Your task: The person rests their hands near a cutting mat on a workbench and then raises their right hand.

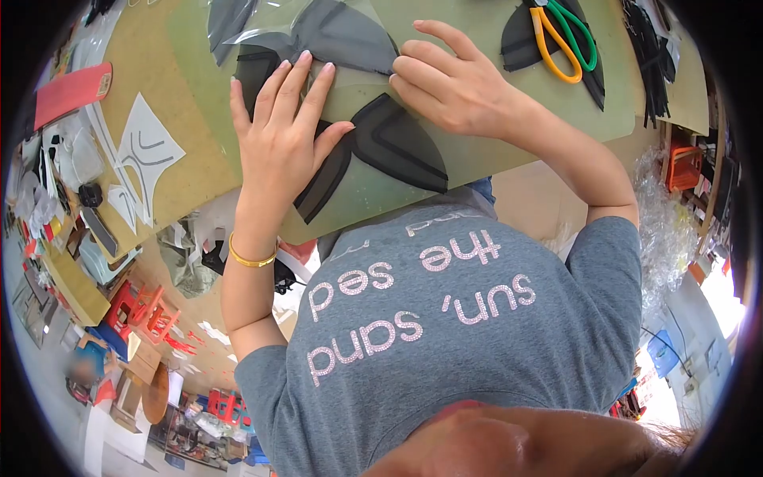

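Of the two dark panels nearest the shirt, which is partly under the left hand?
The left panel, its far end covered by the left hand; the right panel lies uncovered.

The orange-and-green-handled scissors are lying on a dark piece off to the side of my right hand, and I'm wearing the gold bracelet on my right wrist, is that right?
Not quite: the head view shows the gold bracelet on the wrist of your left hand, not your right. The scissors are as you say.
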A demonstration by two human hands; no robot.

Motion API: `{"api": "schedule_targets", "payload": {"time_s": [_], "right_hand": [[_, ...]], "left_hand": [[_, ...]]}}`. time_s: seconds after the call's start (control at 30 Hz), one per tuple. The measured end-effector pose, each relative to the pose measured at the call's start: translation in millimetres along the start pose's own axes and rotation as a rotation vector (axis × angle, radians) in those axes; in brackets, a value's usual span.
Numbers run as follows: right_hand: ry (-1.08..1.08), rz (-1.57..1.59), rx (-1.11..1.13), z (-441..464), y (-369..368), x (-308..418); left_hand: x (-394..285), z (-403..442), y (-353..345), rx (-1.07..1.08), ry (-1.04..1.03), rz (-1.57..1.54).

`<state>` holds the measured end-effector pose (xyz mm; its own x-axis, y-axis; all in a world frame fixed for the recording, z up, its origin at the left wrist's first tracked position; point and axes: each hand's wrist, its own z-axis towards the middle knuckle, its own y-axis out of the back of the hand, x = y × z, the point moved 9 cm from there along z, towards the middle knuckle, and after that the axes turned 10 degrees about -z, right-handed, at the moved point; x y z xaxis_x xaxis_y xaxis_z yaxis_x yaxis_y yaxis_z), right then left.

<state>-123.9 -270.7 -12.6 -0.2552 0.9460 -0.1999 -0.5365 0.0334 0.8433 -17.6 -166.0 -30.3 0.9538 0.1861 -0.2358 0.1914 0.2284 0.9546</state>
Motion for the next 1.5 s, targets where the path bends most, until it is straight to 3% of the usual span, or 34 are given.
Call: {"api": "schedule_targets", "payload": {"time_s": [0.5,0.6,0.8,1.1,1.2,1.33,1.5], "right_hand": [[-0.030,-0.040,-0.091,1.6,1.1,0.4],[-0.029,-0.012,0.082,3.0,-3.1,1.6],[-0.082,-0.023,0.172,2.0,6.1,9.0],[-0.221,0.451,0.286,-1.3,-7.1,-45.3],[-0.210,0.203,0.088,24.8,-5.2,-61.1],[-0.106,-0.008,0.227,25.7,-29.1,-48.7],[-0.173,0.033,0.239,35.1,-30.6,-55.7]], "left_hand": [[1.6,0.6,-2.7,0.013,0.003,0.053],[1.5,0.2,-3.0,0.025,0.009,0.060],[-0.8,1.4,-0.2,0.029,0.013,0.065],[-3.5,1.0,6.6,0.044,0.038,0.030],[-6.3,2.2,7.3,0.070,0.065,0.029],[-2.0,-2.6,4.4,0.041,0.086,-0.038],[1.0,1.8,7.1,0.017,0.071,-0.053]]}}
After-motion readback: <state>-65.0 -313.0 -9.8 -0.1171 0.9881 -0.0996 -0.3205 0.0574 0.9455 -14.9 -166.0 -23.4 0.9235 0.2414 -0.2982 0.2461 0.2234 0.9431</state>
